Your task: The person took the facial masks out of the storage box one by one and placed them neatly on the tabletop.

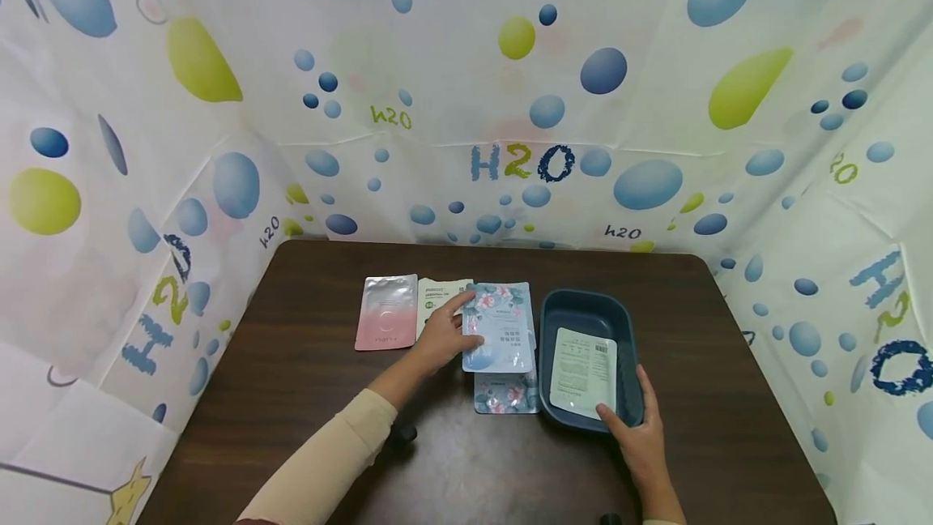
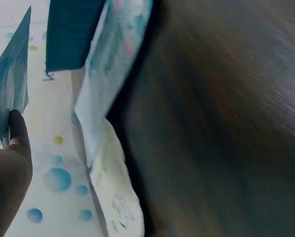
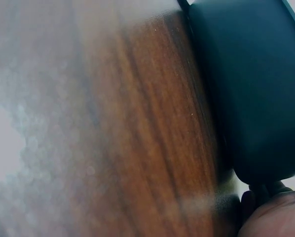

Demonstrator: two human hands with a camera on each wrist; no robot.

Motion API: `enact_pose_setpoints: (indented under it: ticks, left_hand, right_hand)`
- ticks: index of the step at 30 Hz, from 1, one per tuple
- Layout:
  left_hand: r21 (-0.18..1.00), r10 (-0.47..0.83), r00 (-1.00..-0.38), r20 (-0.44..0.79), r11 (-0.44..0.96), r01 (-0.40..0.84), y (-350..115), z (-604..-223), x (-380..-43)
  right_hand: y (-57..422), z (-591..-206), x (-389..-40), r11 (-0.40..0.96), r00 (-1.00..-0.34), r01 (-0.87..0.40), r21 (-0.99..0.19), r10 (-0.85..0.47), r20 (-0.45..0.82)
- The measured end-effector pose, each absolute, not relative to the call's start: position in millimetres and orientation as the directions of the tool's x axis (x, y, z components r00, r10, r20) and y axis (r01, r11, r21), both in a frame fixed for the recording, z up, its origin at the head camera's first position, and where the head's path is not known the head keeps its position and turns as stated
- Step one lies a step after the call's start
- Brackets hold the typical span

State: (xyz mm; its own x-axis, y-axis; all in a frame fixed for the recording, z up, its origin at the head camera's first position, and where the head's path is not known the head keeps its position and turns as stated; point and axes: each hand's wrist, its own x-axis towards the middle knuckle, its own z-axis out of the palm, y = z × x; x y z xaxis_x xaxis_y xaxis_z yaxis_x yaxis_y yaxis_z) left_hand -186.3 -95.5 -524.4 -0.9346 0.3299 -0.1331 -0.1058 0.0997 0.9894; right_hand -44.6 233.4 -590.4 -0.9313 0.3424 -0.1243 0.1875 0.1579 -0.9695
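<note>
My left hand (image 1: 440, 335) pinches a blue floral sheet mask packet (image 1: 499, 330) by its left edge, thumb toward the front. In the left wrist view that packet (image 2: 12, 84) stands well above the table, apart from the others. Under it in the head view lies another blue floral packet (image 1: 506, 395), partly hidden. My right hand (image 1: 641, 436) grips the dark blue bin (image 1: 589, 296) at its front right corner, thumb at the rim and fingers along the outer side. Inside the bin lies a pale packet (image 1: 583, 371) with printed text facing up.
A pink and silver packet (image 1: 386, 314) and a cream packet with green print (image 1: 437, 298) lie left of the floral ones. Small black objects sit by the left sleeve and at the front edge. A patterned curtain (image 1: 437, 63) hangs behind the brown table (image 1: 714, 395).
</note>
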Motion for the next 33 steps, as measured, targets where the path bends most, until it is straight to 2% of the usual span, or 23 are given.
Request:
enact_pose_setpoints:
  ticks: [7, 13, 18, 21, 25, 28, 33]
  left_hand:
    - [0.979, 0.247, -0.954, -0.172, 0.153, -0.137, -129, -544, -171]
    - [0.969, 0.186, -0.964, -0.189, 0.192, -0.153, -154, -560, -160]
    - [0.918, 0.169, -0.980, -0.107, 0.395, -0.032, -169, -567, -153]
    - [0.808, 0.188, -0.981, -0.038, 0.583, 0.080, -174, -570, -147]
    - [0.576, 0.250, -0.968, -0.010, 0.793, 0.199, -175, -573, -140]
    - [0.430, 0.295, -0.955, -0.025, 0.866, 0.257, -174, -575, -134]
    - [0.312, 0.330, -0.943, -0.041, 0.901, 0.302, -173, -577, -127]
  right_hand:
    - [230, -593, -41, 0.187, -0.929, 0.209, -0.960, 0.343, -0.135]
    - [229, -592, -41, 0.154, -0.932, 0.169, -0.973, 0.346, -0.107]
    - [230, -589, -44, 0.138, -0.933, 0.155, -0.978, 0.347, -0.098]
    - [230, -589, -44, 0.135, -0.930, 0.168, -0.977, 0.350, -0.111]
    - [230, -590, -44, 0.132, -0.928, 0.180, -0.975, 0.352, -0.124]
    - [230, -590, -44, 0.130, -0.926, 0.184, -0.974, 0.356, -0.127]
    - [230, -589, -43, 0.124, -0.924, 0.197, -0.973, 0.356, -0.142]
